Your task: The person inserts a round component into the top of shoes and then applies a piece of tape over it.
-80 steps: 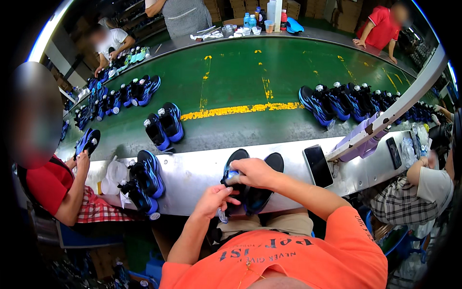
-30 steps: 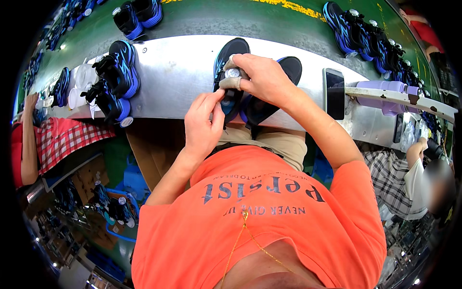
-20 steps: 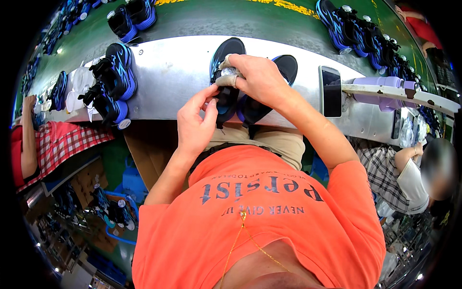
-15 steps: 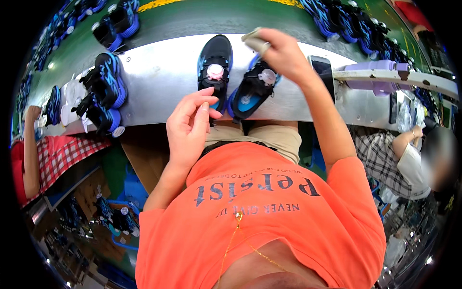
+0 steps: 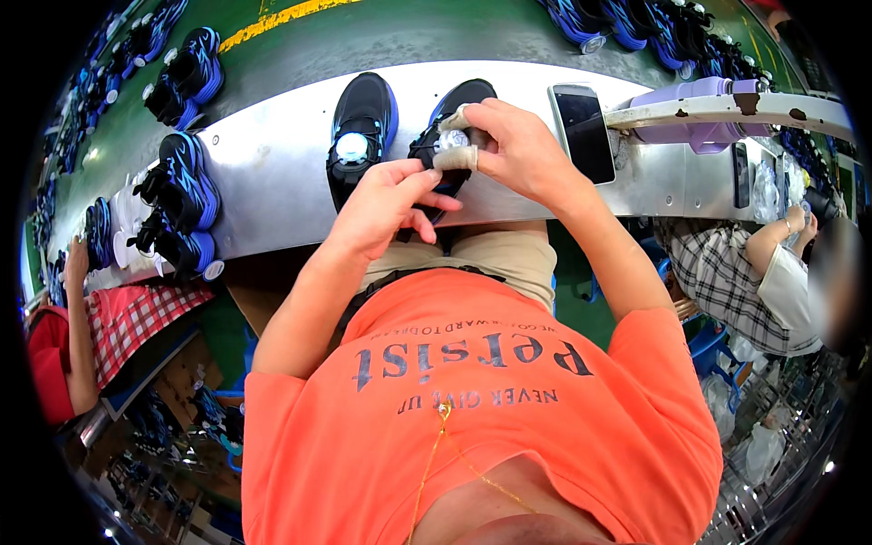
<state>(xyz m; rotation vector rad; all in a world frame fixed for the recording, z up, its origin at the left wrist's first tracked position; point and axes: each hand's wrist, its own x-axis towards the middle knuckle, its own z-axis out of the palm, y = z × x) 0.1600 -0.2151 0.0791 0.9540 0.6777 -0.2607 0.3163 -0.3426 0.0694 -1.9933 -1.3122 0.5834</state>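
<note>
Two black sports shoes with blue-purple soles lie side by side on the metal bench, toes pointing away from me. My right hand [image 5: 518,150], with beige covers on its thumb and forefinger, is closed around the round, clear dial [image 5: 453,140] on top of the right shoe [image 5: 470,94]. My left hand [image 5: 385,202] hovers over the heel end of that shoe, fingers loosely apart and thumb tip close to the right hand's finger cover. Whether it touches the shoe is hard to see. The left shoe [image 5: 365,102] stands untouched, a bright round dial [image 5: 351,147] on its laces.
A phone [image 5: 581,132] lies right of the shoes, beside a chipped white rail [image 5: 727,111] and a purple bottle [image 5: 686,132]. More shoes [image 5: 186,195] are piled on the bench's left. Beyond it runs a green conveyor belt [image 5: 381,36] with shoes. Co-workers sit on both sides.
My right hand has come down from beyond the right shoe's toe onto its dial. My left hand has moved from the left shoe's heel over to the right shoe.
</note>
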